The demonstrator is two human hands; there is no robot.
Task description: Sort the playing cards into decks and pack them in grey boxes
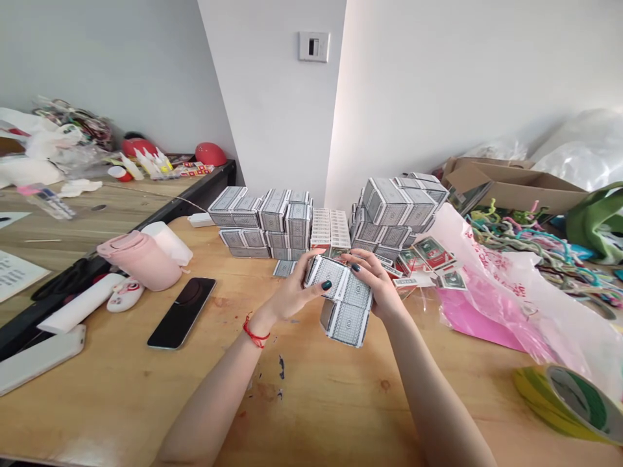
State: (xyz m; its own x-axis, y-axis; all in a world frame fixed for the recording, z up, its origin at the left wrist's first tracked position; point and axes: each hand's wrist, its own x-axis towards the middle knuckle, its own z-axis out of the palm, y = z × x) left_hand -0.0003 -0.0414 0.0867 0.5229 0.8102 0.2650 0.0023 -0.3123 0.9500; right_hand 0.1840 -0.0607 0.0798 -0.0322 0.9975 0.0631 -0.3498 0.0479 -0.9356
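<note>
Wooden workbench (pixel 117 383): black smartphone (pixel 181 312) lies face up near pink tumbler (pixel 140 259), on its side. Right: yellow-green tape roll (pixel 567 403), pink plastic bag (pixel 506 305), tangled multicoloured pipe cleaners (pixel 535 243), open cardboard box (pixel 516 185) behind. Wall switch (pixel 314 47) above.

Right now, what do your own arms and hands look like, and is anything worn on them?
Both arms are bare, with no sleeves, gloves or cables in view. The left hand has a thin red cord around its wrist; the right hand shows no band. The fingernails are painted dark green.
</note>
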